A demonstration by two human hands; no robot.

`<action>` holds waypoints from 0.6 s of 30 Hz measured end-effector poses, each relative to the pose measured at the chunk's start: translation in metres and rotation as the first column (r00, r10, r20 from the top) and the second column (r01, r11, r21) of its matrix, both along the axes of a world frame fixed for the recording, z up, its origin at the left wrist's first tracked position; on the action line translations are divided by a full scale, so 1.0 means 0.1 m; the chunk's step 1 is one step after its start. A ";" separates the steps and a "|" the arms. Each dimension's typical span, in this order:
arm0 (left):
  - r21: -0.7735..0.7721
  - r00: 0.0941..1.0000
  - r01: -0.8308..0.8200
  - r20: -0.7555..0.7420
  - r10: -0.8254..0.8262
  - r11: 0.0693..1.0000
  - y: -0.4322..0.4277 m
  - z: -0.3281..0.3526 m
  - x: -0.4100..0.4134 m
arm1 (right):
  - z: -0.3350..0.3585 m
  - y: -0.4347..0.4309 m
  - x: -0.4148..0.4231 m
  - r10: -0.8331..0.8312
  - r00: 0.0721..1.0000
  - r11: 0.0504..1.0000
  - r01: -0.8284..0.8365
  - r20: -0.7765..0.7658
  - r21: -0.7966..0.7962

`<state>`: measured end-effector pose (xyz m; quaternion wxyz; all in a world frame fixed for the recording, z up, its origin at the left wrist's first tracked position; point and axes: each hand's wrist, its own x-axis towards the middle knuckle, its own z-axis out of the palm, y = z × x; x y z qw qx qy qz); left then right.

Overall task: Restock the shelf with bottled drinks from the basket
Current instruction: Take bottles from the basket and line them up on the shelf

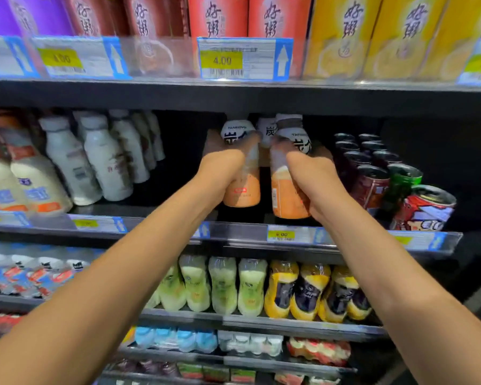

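Note:
Both arms reach up to the middle shelf. My left hand is wrapped around an orange-beige drink bottle with a white and brown sleeve at its top. My right hand grips a second bottle of the same kind just to the right. Both bottles stand upright in the dark gap of the shelf, near its front edge. A third bottle's top shows behind, between the two. The basket is out of view.
White milk bottles stand left of the gap; dark and red cans crowd its right side. Cartons fill the shelf above, price tags on its edge. Green and yellow bottles line the shelf below.

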<state>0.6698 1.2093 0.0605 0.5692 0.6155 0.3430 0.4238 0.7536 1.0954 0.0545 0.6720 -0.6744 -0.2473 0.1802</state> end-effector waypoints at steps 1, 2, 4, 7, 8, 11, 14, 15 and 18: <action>0.024 0.999 -0.006 -0.033 0.006 1.000 0.11 -0.01 0.08 | 0.00 0.09 0.04 -0.046 0.999 0.999 0.045 0.019 0.018; 0.042 0.997 0.008 -0.075 -0.005 0.999 0.21 -0.03 0.15 | 0.00 0.18 0.10 -0.081 0.995 0.997 0.080 0.053 0.021; 0.067 0.992 0.061 -0.113 -0.053 0.996 0.40 -0.09 0.28 | -0.02 0.33 0.22 -0.142 0.977 0.989 0.146 0.157 -0.013; 0.109 0.991 0.083 -0.113 -0.070 0.991 0.68 -0.23 0.45 | -0.08 0.46 0.39 -0.170 0.933 0.975 0.207 0.318 -0.085; 0.122 0.992 0.070 -0.117 -0.056 0.990 0.78 -0.26 0.51 | -0.09 0.50 0.46 -0.180 0.924 0.972 0.221 0.337 -0.086; 0.152 0.990 0.049 -0.141 -0.027 0.987 1.02 -0.35 0.69 | -0.12 0.62 0.67 -0.209 0.907 0.959 0.263 0.367 -0.104; 0.208 0.986 0.064 -0.161 -0.030 0.976 1.20 -0.43 0.86 | -0.16 0.74 0.86 -0.240 0.896 0.942 0.307 0.372 -0.132; 0.228 0.985 0.068 -0.170 -0.030 0.971 1.23 -0.44 0.88 | -0.19 0.77 0.92 -0.252 0.895 0.938 0.320 0.369 -0.136; 0.311 0.975 0.061 -0.223 0.010 0.948 1.32 -0.44 0.96 | -0.26 0.86 1.04 -0.272 0.900 0.931 0.336 0.340 -0.145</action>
